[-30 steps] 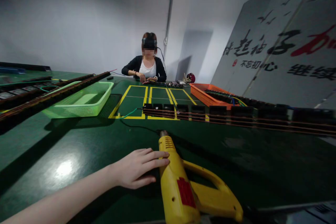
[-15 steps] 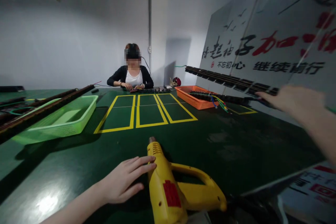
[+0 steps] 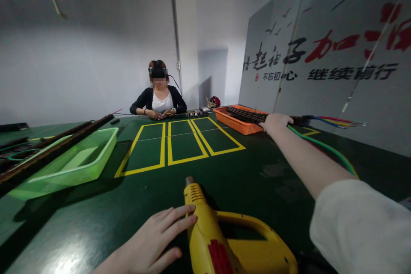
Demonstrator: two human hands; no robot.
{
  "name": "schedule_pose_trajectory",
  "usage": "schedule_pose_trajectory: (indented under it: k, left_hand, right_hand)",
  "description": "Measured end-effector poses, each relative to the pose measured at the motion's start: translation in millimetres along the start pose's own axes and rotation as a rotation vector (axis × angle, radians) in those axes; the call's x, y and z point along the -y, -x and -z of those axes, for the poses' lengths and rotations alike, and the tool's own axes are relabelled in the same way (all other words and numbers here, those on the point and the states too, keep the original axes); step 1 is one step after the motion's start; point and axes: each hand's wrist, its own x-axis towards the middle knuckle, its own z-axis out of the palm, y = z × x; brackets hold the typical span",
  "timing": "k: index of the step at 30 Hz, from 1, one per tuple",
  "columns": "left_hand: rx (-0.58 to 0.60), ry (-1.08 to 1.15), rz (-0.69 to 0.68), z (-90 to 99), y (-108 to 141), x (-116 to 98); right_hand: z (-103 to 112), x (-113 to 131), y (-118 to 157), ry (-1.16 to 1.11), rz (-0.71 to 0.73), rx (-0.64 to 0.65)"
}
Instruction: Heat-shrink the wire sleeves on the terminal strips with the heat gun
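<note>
A yellow heat gun point(image 3: 202, 214) lies on the green table, its metal nozzle pointing away from me. My left hand point(image 3: 162, 237) rests its fingertips on the gun's side, with fingers stretched out and not gripping. Out at the right, my right hand point(image 3: 278, 120) is closed around a long black strip point(image 3: 244, 114) with coloured wires point(image 3: 334, 121) coming from its near end. That strip lies over an orange basket point(image 3: 245, 127); whether it rests on what is inside, I cannot tell. My fingers hide part of the strip.
To the left stands a green basket point(image 3: 96, 171) with long dark strips point(image 3: 58, 150) lying across it. Yellow tape rectangles point(image 3: 188, 162) mark the middle of the table. Across the table sits a person point(image 3: 160, 100), hands at a dark strip.
My right hand has brought the black strip from the raised right side down and leftward over the orange basket. My left hand stays on the heat gun. The view has shifted slightly.
</note>
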Motion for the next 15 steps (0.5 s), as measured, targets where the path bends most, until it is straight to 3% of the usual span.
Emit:
schedule_pose_trajectory:
  k: [6,15]
  left_hand:
    - [-0.012,-0.038,-0.015,2.9,-0.7,-1.1]
    - [-0.01,0.004,-0.002,1.8,-1.5,-2.2]
  right_hand:
    - [-22.4,19.7,3.7,0.008,0.027,0.004]
    - [-6.1,12.1,14.5,0.032,0.088,-0.084]
